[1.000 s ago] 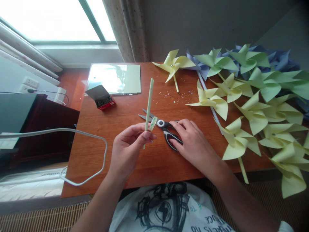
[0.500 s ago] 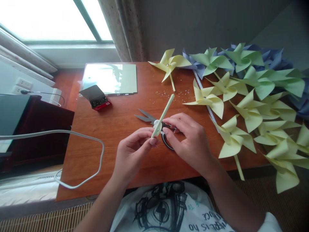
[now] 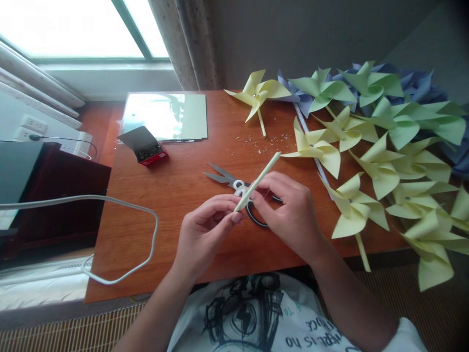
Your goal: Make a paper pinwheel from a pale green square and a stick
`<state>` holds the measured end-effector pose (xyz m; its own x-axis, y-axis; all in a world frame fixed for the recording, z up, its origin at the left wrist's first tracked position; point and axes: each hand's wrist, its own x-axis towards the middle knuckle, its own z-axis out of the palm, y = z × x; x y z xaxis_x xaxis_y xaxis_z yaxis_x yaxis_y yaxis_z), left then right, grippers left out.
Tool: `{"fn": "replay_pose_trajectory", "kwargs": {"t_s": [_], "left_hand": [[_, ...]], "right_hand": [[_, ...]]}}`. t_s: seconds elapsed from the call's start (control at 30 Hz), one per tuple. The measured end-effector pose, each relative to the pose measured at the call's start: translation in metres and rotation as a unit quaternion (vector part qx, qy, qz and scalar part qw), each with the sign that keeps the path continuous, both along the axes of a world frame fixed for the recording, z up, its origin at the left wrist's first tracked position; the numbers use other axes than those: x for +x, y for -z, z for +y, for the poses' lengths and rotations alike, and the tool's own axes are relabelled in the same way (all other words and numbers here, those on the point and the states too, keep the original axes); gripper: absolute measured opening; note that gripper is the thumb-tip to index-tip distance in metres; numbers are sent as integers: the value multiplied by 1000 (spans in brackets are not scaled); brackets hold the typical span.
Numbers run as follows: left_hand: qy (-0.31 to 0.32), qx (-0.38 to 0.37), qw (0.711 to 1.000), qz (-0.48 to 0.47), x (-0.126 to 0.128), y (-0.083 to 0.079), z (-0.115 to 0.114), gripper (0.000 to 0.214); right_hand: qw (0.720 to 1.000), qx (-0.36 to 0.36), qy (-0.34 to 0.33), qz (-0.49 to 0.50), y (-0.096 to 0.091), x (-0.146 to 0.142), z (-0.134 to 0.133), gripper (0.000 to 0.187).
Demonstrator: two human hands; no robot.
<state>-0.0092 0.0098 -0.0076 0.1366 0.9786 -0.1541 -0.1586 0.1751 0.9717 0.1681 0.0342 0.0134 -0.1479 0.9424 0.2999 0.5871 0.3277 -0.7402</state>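
Observation:
My left hand [image 3: 205, 230] is closed, its thumb and fingertips pinching the lower end of a pale yellow-green rolled paper stick [image 3: 266, 171]. The stick tilts up to the right. Thumb and forefinger of my right hand [image 3: 289, 205] close around the stick a little higher up. A small whitish, see-through loop [image 3: 243, 194] sits against the stick between the hands; it looks like tape, but its form is partly hidden. Beneath the hands lie scissors [image 3: 223, 176] with black handles, blades apart and pointing left.
Yellow paper pinwheels [image 3: 351, 205], green ones [image 3: 395, 122] and purple ones spread over the right side, some past the table's edge. A red box [image 3: 152, 157] stands open near glossy sheets [image 3: 194, 117]. Paper bits [image 3: 267, 142] are scattered behind. A white cable [image 3: 156, 234] loops at left.
The stick has tipped further right, its upper end now lower and nearer the yellow pinwheels. My right fingers have come onto the stick. My left hand keeps its hold.

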Motion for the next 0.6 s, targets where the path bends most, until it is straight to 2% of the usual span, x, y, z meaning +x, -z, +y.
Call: {"fn": "replay_pose_trajectory", "kwargs": {"t_s": [0.13, 0.27, 0.4, 0.47, 0.53, 0.6], "left_hand": [[-3, -20, 1000, -17, 3, 1, -1, 4], [-16, -74, 994, -82, 10, 2, -2, 8], [-44, -107, 984, -133, 17, -2, -2, 8], [-45, -99, 984, -140, 18, -3, -2, 8], [-42, -80, 986, -137, 19, -3, -2, 8], [-43, -53, 990, -120, 18, 0, -2, 8]], "right_hand": [[997, 56, 14, -56, 10, -4, 0, 14], [983, 144, 26, -109, 21, -8, -1, 12], [979, 191, 1, -76, 22, -7, -4, 6], [989, 145, 7, 2, 19, -7, -6, 7], [991, 23, 24, 128, 15, -8, -8, 8], [955, -123, 38, 267, 12, -10, -9, 9]]}}
